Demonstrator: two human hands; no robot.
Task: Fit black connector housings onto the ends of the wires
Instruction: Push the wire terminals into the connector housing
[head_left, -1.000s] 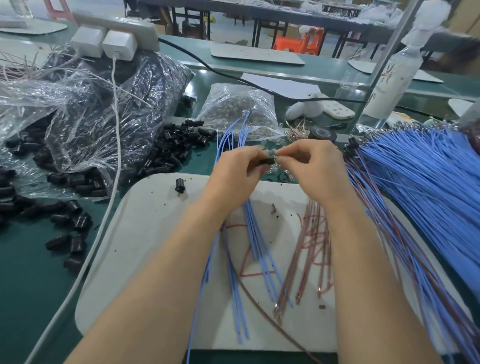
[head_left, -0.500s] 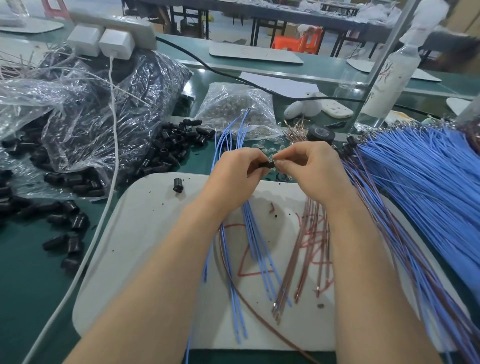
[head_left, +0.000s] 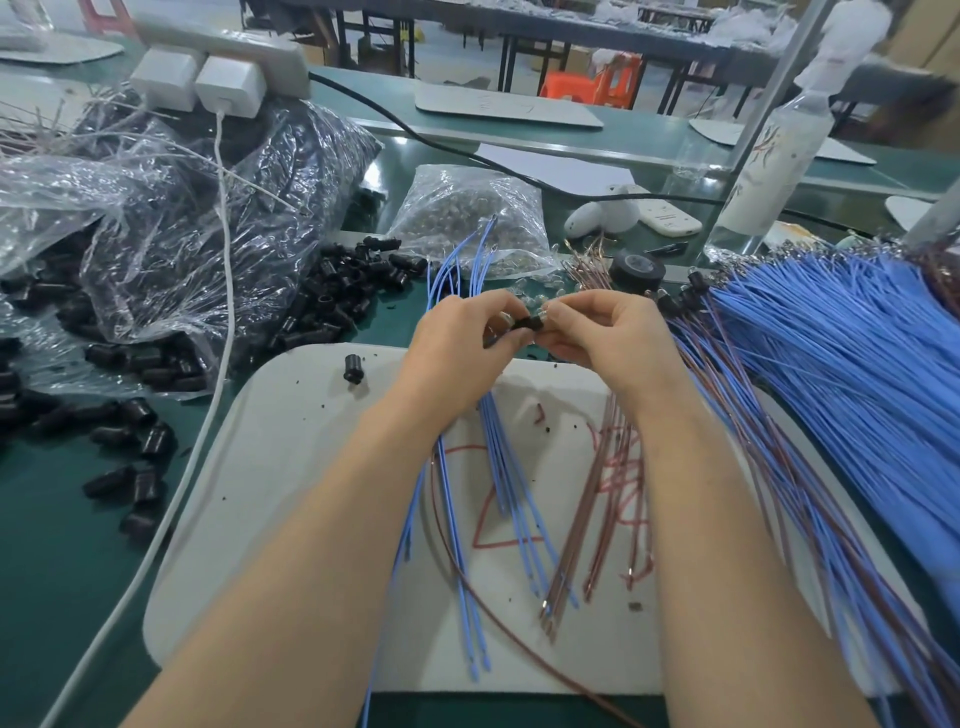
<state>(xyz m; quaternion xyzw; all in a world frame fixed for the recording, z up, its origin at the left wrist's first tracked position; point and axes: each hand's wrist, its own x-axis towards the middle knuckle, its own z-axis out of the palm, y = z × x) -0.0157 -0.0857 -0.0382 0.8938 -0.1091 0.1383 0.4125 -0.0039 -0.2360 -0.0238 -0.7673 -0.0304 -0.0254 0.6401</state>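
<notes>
1. Head view: the left hand (head_left: 462, 340) and right hand (head_left: 610, 338) meet above the far edge of a white board (head_left: 291, 467), which lies on the green table (head_left: 52, 545).
2. The fingers (head_left: 569, 313) of both hands are curled, together pinching one black connector housing (head_left: 530, 325); I cannot tell whether a wire enters it.
3. Under the hands, blue wires (head_left: 511, 483) and reddish-brown wires (head_left: 597, 499) lie on the board.
4. One loose housing (head_left: 353, 369) stands near the board's far-left corner, and a heap of housings (head_left: 343, 296) lies beside a clear plastic bag (head_left: 208, 218).
5. A thick blue wire bundle (head_left: 857, 358) fans along the right.
</notes>
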